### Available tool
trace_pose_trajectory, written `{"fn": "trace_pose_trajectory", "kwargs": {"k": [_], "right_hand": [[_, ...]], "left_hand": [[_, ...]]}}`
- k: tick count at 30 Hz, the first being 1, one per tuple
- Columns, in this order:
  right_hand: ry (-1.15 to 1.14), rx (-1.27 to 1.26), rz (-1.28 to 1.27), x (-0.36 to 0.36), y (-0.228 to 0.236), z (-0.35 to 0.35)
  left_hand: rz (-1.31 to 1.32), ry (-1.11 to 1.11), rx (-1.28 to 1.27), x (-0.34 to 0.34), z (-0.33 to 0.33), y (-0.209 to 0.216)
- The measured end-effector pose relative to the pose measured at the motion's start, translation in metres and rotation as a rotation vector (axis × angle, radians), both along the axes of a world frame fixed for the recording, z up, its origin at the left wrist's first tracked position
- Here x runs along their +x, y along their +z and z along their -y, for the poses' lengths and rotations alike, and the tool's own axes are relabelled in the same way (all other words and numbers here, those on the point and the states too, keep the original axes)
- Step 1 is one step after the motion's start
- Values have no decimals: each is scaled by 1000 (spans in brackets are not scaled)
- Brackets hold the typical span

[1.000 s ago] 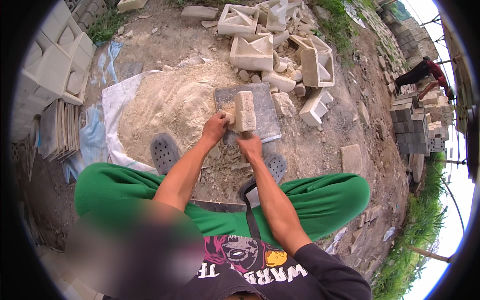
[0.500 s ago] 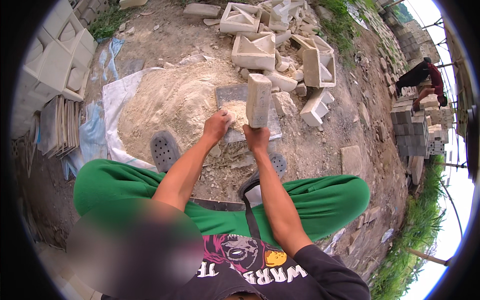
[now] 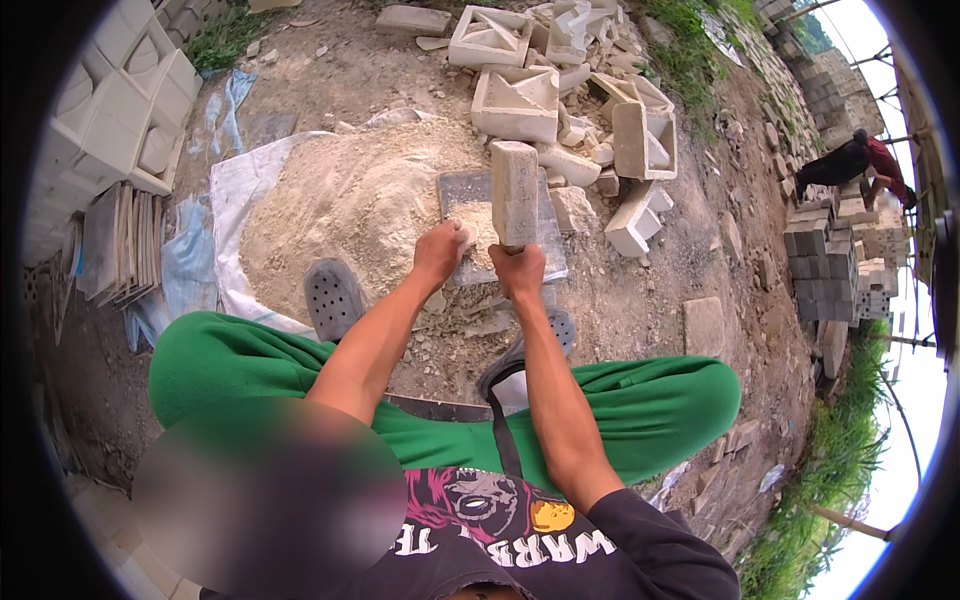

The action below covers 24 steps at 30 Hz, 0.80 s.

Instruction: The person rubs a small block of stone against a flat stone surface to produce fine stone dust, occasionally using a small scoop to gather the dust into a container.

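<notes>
My right hand (image 3: 518,272) is closed round the handle of a mallet (image 3: 514,190) with a long, pale, block-shaped head. The head is held over a dark flat slab (image 3: 460,187) on the ground. My left hand (image 3: 440,252) is closed at the slab's left side, its fingers round a small pale lump (image 3: 466,238), probably a piece of broken block. Pale crushed crumbs (image 3: 472,216) lie on the slab beside those fingers. Left of the slab, a heap of pale powder and grit (image 3: 340,200) spreads over a white sheet (image 3: 232,190).
Broken pale moulded blocks (image 3: 515,105) pile up beyond the slab. Thin boards (image 3: 130,245) and stacked pale blocks (image 3: 115,110) stand at the left. My feet in grey clogs (image 3: 333,300) flank the work spot. At the far right a person (image 3: 850,165) bends over stacked grey blocks (image 3: 820,250).
The mallet has shifted slightly up and left over the slab. My left hand stays at the slab with the lump. The person at the far right has changed posture.
</notes>
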State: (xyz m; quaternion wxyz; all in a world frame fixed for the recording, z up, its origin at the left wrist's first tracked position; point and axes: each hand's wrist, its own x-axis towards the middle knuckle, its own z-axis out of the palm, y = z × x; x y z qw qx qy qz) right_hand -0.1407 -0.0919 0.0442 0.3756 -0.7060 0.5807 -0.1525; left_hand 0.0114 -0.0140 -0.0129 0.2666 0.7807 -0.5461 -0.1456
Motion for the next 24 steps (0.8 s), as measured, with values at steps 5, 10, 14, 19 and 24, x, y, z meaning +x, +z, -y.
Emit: {"fn": "trace_pose_trajectory", "kwargs": {"k": [5,10,14,19,24], "right_hand": [[12,145,-172,-10,-33,-14],[-1,137,-127,-1,0,-6],[-52,70,105,7,25,0],[9,186,12,-7,-25,-13],[47,321,-234,-10,-16,-11]], "left_hand": [[-14,28,17,1,0,6],[-14,49,33,6,-3,-4],[5,20,61,2,0,-5],[-58,32,47,3,-3,0],[-81,42,102,3,-3,8]]}}
